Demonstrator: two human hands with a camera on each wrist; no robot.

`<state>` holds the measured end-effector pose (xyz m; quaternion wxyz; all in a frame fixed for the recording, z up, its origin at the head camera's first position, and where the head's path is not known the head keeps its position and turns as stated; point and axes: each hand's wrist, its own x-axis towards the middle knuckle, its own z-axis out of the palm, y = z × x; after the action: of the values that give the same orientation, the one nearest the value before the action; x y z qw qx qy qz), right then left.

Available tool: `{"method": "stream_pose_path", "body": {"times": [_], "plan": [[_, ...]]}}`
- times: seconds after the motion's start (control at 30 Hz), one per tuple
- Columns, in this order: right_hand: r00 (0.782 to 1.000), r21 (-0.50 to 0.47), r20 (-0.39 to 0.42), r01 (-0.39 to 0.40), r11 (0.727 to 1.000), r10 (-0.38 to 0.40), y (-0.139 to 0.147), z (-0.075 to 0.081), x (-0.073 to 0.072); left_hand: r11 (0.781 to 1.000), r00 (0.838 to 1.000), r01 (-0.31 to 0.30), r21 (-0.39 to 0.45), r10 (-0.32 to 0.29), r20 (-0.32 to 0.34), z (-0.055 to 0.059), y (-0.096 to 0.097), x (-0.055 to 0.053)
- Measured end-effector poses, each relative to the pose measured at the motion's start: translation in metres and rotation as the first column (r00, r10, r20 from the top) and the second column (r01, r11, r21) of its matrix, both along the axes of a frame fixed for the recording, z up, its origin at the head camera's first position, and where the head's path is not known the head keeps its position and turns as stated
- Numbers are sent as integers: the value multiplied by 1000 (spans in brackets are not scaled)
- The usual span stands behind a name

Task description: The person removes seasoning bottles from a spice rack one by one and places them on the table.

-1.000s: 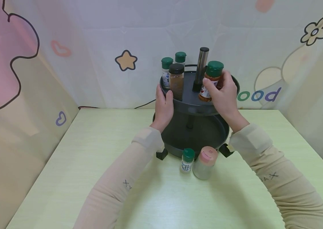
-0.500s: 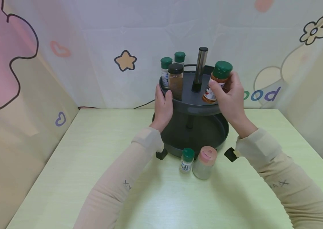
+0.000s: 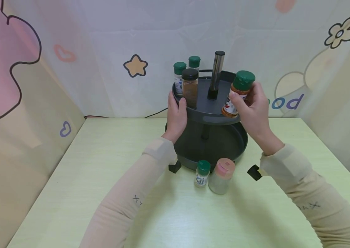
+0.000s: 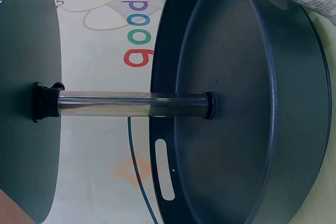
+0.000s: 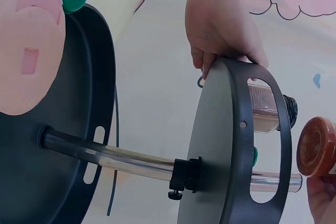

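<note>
My right hand (image 3: 253, 113) grips a spice jar (image 3: 237, 93) with a green cap and reddish contents, tilted and lifted near the front right rim of the upper tray (image 3: 204, 103). Its round base shows apart from the tray in the right wrist view. My left hand (image 3: 177, 117) holds the left rim of that tray, its fingers under the edge in the right wrist view. Beside it on the tray stand a black-capped jar (image 3: 190, 89) of brown powder and two green-capped bottles (image 3: 178, 78), partly hidden behind it.
A metal post (image 3: 216, 74) rises through the two-tier black rack; its lower tray (image 3: 209, 144) sits beneath. In front on the table (image 3: 116, 172) stand a small green-capped bottle (image 3: 202, 174) and a pink-lidded glass jar (image 3: 221, 176). Dark cables run along the back edge.
My right hand has moved the green-capped jar rightward and toward me, from beside the post to the tray's front right rim. My left hand stays at the rim.
</note>
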<state>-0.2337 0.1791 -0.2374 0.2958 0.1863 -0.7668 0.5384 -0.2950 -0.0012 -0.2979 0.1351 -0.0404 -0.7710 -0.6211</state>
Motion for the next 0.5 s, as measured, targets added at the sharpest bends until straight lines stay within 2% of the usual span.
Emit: {"method": "stream_pose_path", "body": {"times": [0.5], "plan": [[1000, -40, -25, -18, 999, 17, 7, -7, 8, 1000, 1000, 10, 13, -10, -10, -1, 0, 0]]}}
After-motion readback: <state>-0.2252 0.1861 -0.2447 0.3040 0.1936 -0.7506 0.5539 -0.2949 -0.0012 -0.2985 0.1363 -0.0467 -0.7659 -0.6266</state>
